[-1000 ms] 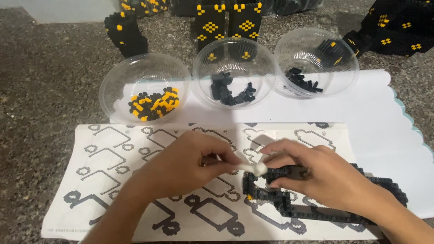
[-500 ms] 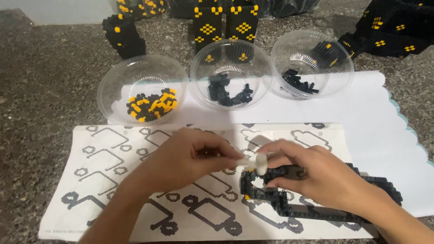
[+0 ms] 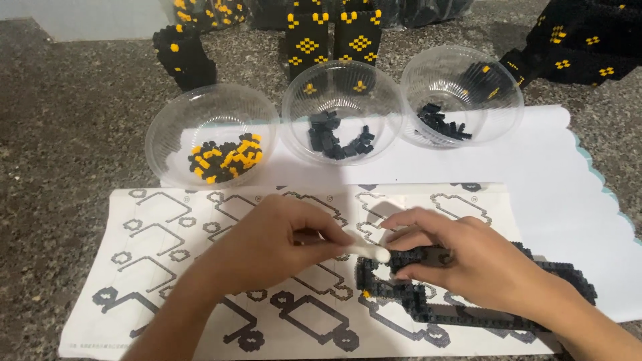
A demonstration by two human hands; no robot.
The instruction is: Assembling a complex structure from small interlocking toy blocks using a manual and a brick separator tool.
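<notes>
My left hand (image 3: 281,241) pinches a small white tool (image 3: 369,251), whose rounded tip touches the left end of a black brick assembly (image 3: 461,307). That assembly is a flat chain of small black bricks lying on a printed instruction sheet (image 3: 174,267). My right hand (image 3: 468,257) rests on the assembly and grips its upper black segment (image 3: 421,256) between thumb and fingers. A single yellow stud (image 3: 366,293) shows at the assembly's lower left. The assembly's far right end (image 3: 575,284) sticks out past my right wrist.
Three clear plastic bowls stand behind the sheet: the left (image 3: 212,134) holds yellow and black pieces, the middle (image 3: 341,110) and right (image 3: 461,93) hold black pieces. Finished black-and-yellow block builds (image 3: 334,33) line the back of the speckled stone counter. White paper (image 3: 568,200) lies underneath.
My left hand has shifted the white tool slightly down and right against the assembly's left end. My right hand keeps its hold on the black segment.
</notes>
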